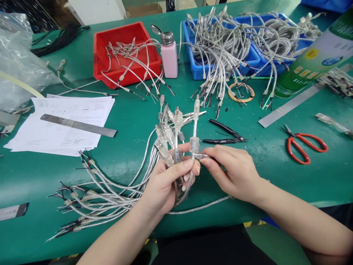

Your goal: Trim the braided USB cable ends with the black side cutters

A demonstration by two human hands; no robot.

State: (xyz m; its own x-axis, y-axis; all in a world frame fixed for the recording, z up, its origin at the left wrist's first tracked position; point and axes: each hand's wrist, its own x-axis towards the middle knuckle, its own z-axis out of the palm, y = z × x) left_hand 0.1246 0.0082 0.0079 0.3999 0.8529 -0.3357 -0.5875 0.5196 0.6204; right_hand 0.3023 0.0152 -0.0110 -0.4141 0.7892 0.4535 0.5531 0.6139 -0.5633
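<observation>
Gripping firmly, the cable bundle (165, 147) is being held by the left hand (165, 184) while the right hand's (234, 173) fingertips (205, 160) are pinching one cable; plugs should be kept level.

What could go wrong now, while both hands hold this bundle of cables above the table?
1. The left hand grips many cables at once, so one might slip out while the right hand pinches a single cable.
2. The loose ends with bare wires lie spread near the table edge; they might tangle or slide off.
3. The cutters lie just behind the hands and might snag a cable.
</observation>
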